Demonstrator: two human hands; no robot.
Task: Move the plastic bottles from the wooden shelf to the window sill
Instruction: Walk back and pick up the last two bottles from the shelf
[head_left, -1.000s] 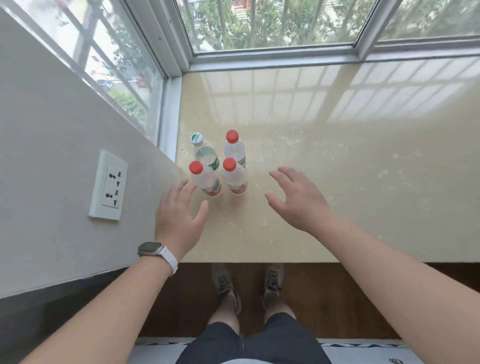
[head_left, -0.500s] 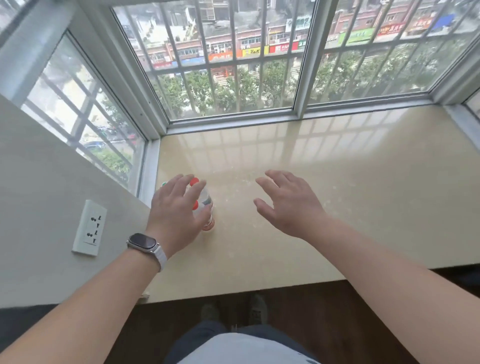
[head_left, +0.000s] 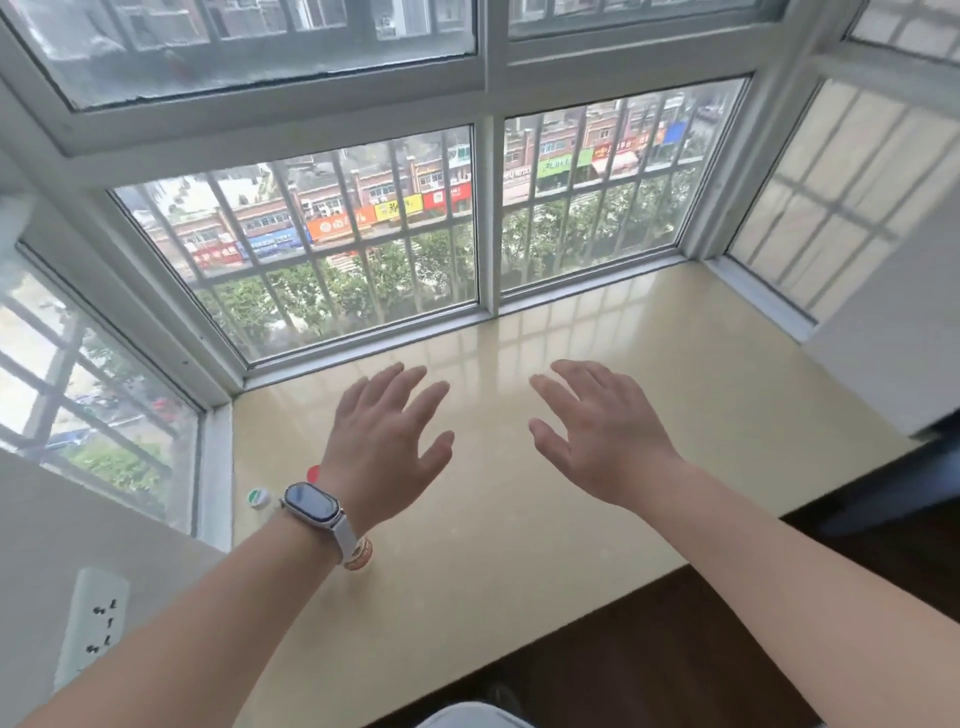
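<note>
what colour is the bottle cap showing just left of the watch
Green and white, on the bottle cap beside the watch on the left hand; head view, the only one.

Window sill (head_left: 597, 519) mostly bare from center out to 3 o'clock & up to 12: wide free room there. Obstacles sit at 9 o'clock, near the left corner: plastic bottles (head_left: 258, 499) clustered, mostly hidden under left wrist w/ watch (head_left: 313, 505); green-white cap, a red cap and one label edge show. Left hand (head_left: 387, 441) and right hand (head_left: 602, 441) hover spread, empty, apart. Wall w/ socket (head_left: 96, 623) blocks at 8 o'clock; window frame (head_left: 488, 218) bounds 12.
</note>
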